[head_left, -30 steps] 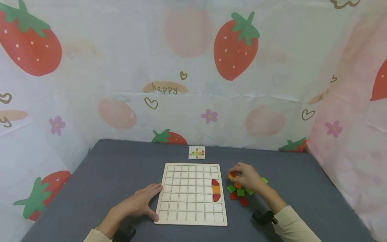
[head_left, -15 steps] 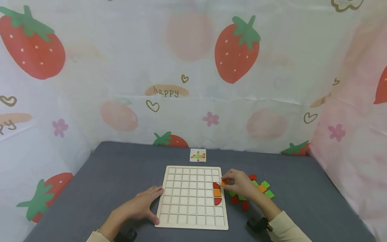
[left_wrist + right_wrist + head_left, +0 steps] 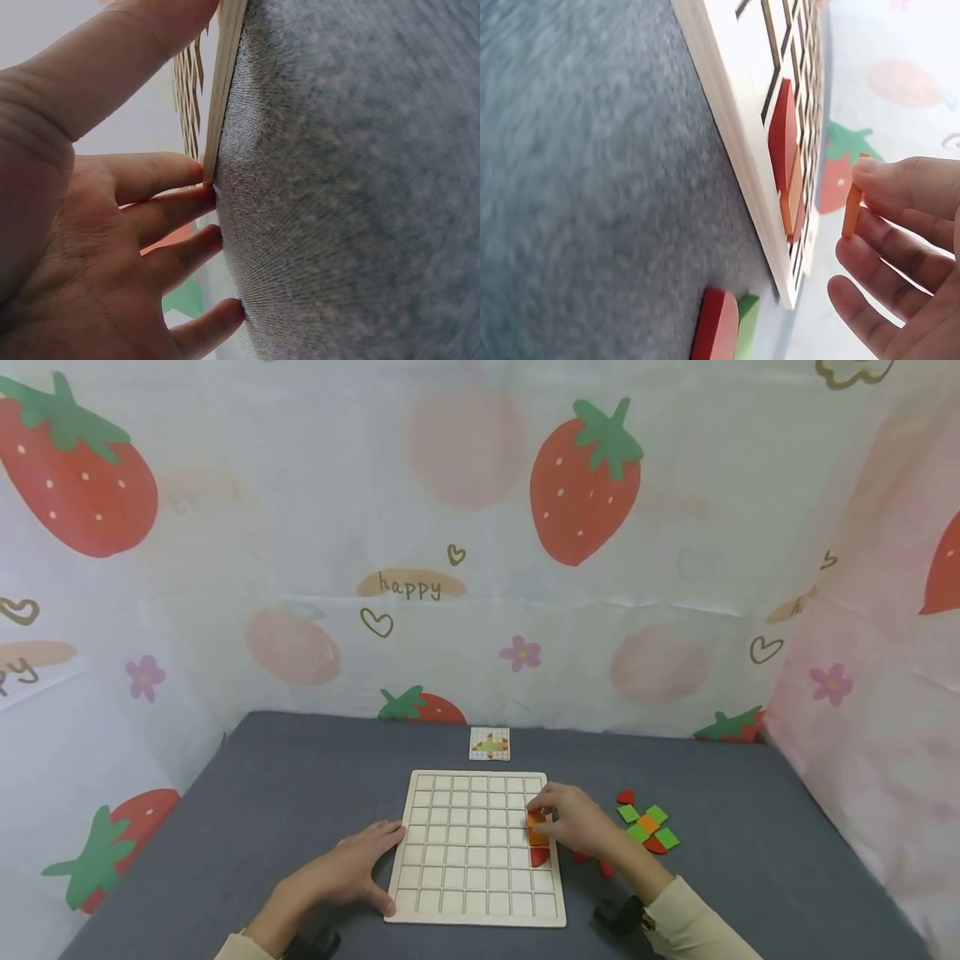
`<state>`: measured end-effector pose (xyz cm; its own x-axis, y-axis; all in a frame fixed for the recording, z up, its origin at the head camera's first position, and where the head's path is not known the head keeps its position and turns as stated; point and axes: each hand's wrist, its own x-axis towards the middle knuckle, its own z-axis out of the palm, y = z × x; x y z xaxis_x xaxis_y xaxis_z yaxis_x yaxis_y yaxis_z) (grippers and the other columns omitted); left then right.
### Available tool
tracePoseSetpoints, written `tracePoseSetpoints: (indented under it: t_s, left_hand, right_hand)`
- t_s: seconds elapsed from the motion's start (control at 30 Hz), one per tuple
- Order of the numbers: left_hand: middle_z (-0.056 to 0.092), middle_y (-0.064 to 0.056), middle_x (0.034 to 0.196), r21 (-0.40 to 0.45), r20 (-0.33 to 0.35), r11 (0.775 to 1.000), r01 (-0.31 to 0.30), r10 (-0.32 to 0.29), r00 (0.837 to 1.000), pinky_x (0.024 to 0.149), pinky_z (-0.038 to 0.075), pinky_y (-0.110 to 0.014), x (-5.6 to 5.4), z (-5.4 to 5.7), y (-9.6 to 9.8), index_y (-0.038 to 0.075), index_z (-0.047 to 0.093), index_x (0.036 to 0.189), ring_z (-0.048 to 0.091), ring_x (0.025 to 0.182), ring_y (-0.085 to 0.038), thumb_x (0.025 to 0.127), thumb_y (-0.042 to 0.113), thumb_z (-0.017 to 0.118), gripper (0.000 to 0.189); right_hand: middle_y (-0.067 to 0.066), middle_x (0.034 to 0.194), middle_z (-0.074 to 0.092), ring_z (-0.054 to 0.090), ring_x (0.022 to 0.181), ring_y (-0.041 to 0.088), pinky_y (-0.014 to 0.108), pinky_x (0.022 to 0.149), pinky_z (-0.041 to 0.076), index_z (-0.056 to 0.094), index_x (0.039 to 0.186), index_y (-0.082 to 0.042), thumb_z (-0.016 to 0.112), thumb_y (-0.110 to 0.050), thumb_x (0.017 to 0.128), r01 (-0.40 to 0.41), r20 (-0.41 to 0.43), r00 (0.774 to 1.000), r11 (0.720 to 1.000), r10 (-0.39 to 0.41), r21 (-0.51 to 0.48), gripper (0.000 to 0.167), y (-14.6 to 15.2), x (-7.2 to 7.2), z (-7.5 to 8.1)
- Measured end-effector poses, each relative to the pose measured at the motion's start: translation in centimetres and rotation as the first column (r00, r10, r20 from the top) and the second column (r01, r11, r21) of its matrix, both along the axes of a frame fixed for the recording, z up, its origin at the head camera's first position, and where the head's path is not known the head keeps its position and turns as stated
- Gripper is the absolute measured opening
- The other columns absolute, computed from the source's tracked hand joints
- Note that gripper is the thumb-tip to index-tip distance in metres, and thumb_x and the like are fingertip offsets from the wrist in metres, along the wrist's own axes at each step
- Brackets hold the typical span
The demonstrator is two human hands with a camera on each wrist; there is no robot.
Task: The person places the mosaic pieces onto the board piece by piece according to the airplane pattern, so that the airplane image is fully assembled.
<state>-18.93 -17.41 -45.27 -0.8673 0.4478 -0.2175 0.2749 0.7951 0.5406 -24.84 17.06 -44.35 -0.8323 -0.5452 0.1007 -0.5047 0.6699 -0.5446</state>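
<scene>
Our right hand (image 3: 577, 821) pinches an orange tile (image 3: 853, 210) above the right side of the board (image 3: 456, 835); our left hand (image 3: 341, 864) rests, fingers loose, against its left edge — a low fingertip could knock the nearer red piece (image 3: 781, 135) askew.

Walled at back by white fabric backdrop (image 3: 315, 485), creased horizontally | patterned with strawberries (image 3: 583, 489), purple flowers (image 3: 521, 653), "happy" lettering (image 3: 409, 585) | flanked by matching side drapes (image 3: 862, 768), pinkish at right | furnished with grey-cloth-covered table (image 3: 315, 777) | lit softly, evenly
</scene>
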Motion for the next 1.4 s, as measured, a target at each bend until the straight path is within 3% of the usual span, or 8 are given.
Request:
tracePoseSetpoints:
  t_s: [0.23, 0.5, 1.4]
  left_hand:
    - [0.037, -0.023, 0.152, 0.002, -0.01, 1.0, 0.0, 0.0, 1.0, 0.108, 0.023, -0.069, 0.0, -0.1, 0.0, -0.005, 0.041, 0.144, 0.028, 0.144, -0.046, 0.06, 0.028, 0.09, 0.102]
    - [0.038, -0.022, 0.152, -0.007, -0.016, 1.0, 0.002, -0.002, 1.0, 0.108, 0.023, -0.069, 0.0, -0.2, 0.0, -0.005, 0.041, 0.144, 0.028, 0.144, -0.045, 0.06, 0.029, 0.09, 0.102]
    - [0.039, -0.023, 0.151, -0.007, -0.026, 1.0, 0.01, -0.01, 1.0, 0.107, 0.026, -0.069, 0.1, 0.2, 0.1, -0.006, 0.042, 0.143, 0.03, 0.143, -0.044, 0.06, 0.027, 0.09, 0.101]
  right_hand:
    - [0.001, 0.096, 0.065, 0.057, 0.081, 0.013, 0.021, 0.067, 0.048, 0.073, 0.105, -0.004, 0.072, -0.009, 0.085, -0.051, 0.003, 0.999, 0.998, 0.051, 0.023, 0.021, -0.8, -0.1, -0.5]
    - [0.003, 0.099, 0.067, 0.059, 0.085, 0.014, 0.025, 0.072, 0.051, 0.074, 0.104, -0.005, 0.074, -0.011, 0.084, -0.083, -0.011, 0.996, 0.994, 0.083, 0.065, 0.021, -1.2, -0.2, -0.8]
    - [0.001, 0.091, 0.066, 0.054, 0.075, 0.008, 0.022, 0.066, 0.048, 0.076, 0.1, -0.007, 0.075, -0.011, 0.082, -0.129, -0.04, 0.99, 0.981, 0.136, 0.145, 0.018, -2.6, -0.4, -1.1]
